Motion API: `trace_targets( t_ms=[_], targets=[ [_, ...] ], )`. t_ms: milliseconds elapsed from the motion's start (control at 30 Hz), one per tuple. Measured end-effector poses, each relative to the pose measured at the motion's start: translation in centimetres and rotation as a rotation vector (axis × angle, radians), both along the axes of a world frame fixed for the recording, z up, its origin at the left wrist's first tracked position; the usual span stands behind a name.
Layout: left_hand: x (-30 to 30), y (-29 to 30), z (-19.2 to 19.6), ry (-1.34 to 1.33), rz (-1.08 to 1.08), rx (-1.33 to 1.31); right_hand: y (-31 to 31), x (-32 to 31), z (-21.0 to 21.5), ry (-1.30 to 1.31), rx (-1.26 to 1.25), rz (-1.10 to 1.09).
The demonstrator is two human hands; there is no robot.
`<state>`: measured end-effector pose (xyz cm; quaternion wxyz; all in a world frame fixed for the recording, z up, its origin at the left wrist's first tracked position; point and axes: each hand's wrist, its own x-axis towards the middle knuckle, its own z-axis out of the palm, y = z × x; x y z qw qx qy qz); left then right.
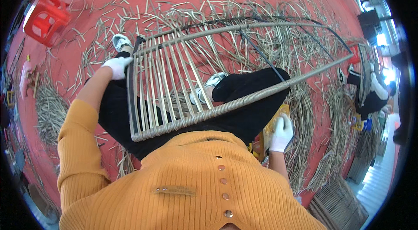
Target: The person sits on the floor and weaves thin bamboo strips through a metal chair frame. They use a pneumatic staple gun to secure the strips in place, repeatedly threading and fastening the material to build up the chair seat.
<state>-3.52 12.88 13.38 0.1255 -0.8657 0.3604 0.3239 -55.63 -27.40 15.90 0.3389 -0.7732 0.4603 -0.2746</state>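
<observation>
A chair-like frame (pixel 209 113) lies across my lap, its rails wrapped in tan rattan strands. Pale slats (pixel 162 82) run between its two long rails on the left part; the right part is a bare dark frame. My left hand (pixel 117 68), in a white glove, is closed on the frame's left end bar near the far corner. To the right of my thigh, my white-gloved right hand (pixel 282 134) is off the frame, beside a yellow container (pixel 284 109). Its fingers point up and look slightly apart, with nothing visible in them.
A red plastic stool (pixel 46 18) stands at the far left. Loose rattan strips (pixel 305 138) cover much of the red floor, and a bundle (pixel 50 110) lies on the left. At right, another person (pixel 375 93) sits with a frame. A slatted panel (pixel 338 206) is at lower right.
</observation>
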Motion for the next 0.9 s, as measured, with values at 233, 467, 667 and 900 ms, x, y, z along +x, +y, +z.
trace_targets(
  t_ms=[233, 467, 667, 900],
  targets=[
    [-0.3, 2.0, -3.4, -0.189, -0.089, -0.477, 3.8, 17.0, 9.6, -0.394, 1.424, 0.106],
    [8.9, -1.3, 1.0, -0.417, 0.313, -1.035, -6.7, 33.0, 13.8, -0.59, 0.896, 0.521],
    [10.8, -6.8, 6.5, -0.005, 0.813, -1.55, -6.2, 33.5, -10.4, -0.331, 1.607, 0.387],
    [12.2, -6.3, 4.5, 0.193, 1.166, -1.414, -0.4, 31.2, -18.5, -0.019, 1.034, -0.312]
  ],
)
